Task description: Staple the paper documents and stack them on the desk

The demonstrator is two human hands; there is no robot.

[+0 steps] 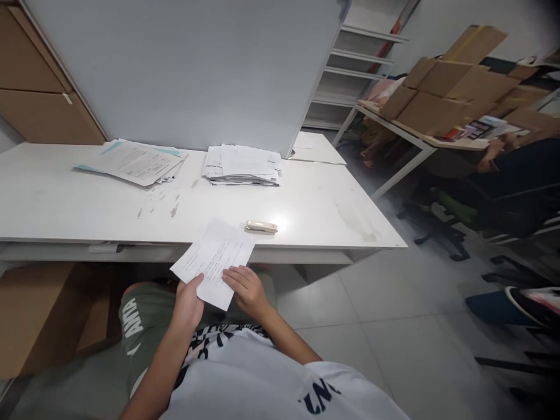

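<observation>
We hold a white, printed, rectangular paper (219, 242) to the left of one slim cream stapler (261, 226), nearer our body. Our left hand (189, 303) pinches its lower left edge, thumb on top; our right hand (248, 290) is half curled, fingers laid over the right edge, its thumb hidden. We judge the paper light, limp and easily creased, best held by opposite edges; whether one sheet or several, we cannot tell. Beyond the stapler lie two piles: one thick white paper stack (245, 162) and, farther left, one fanned white-and-blue paper pile (135, 163).
</observation>
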